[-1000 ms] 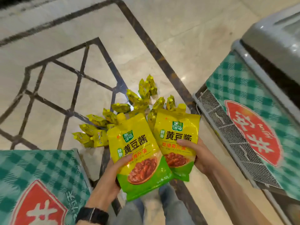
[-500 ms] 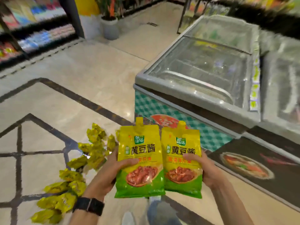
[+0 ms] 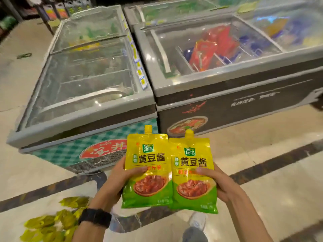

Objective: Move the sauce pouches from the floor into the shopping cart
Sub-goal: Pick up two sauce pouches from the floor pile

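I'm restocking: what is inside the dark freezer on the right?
Through the glass lid of the dark freezer, red packets and blue packets lie in wire-divided compartments. Glare and blur hide the rest.

Yellow-and-green sauce pouches (image 3: pixel 168 172), green-checked freezer (image 3: pixel 73 151), black watch (image 3: pixel 95 217), seemingly red packets (image 3: pixel 211 48), blurred.

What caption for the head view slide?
Left hand grips one sauce pouch, right hand a second pouch, before two chest freezers; more pouches lie on the floor.

Glossy plastic pouches (image 3: pixel 169 170); polished, seemingly stone floor (image 3: pixel 272 186); glass-topped freezers (image 3: pixel 90 70).
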The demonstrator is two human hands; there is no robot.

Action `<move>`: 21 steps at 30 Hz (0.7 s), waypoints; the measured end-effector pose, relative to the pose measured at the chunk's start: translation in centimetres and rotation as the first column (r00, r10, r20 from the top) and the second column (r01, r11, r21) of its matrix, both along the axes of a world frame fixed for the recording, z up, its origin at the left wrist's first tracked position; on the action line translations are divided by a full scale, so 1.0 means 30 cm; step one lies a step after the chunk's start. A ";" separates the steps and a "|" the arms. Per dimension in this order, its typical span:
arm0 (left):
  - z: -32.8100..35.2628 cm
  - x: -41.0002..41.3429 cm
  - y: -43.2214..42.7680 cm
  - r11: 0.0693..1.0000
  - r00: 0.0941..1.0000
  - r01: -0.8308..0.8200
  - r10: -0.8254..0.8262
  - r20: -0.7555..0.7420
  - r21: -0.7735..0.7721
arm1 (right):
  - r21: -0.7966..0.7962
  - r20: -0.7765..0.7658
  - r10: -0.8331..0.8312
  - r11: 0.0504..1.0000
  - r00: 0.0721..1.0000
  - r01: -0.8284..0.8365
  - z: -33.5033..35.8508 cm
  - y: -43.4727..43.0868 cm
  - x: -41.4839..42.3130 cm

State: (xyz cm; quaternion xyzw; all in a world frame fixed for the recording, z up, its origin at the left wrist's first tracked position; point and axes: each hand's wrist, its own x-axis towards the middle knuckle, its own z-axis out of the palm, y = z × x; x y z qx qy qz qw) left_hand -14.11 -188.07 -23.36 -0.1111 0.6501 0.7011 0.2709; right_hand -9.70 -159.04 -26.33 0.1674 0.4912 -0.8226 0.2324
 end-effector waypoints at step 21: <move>-0.064 -0.742 1.828 0.703 0.709 0.701 -0.705 -0.006 0.122 | 0.091 -0.065 -0.714 0.691 0.697 0.717 0.022 1.468 -0.102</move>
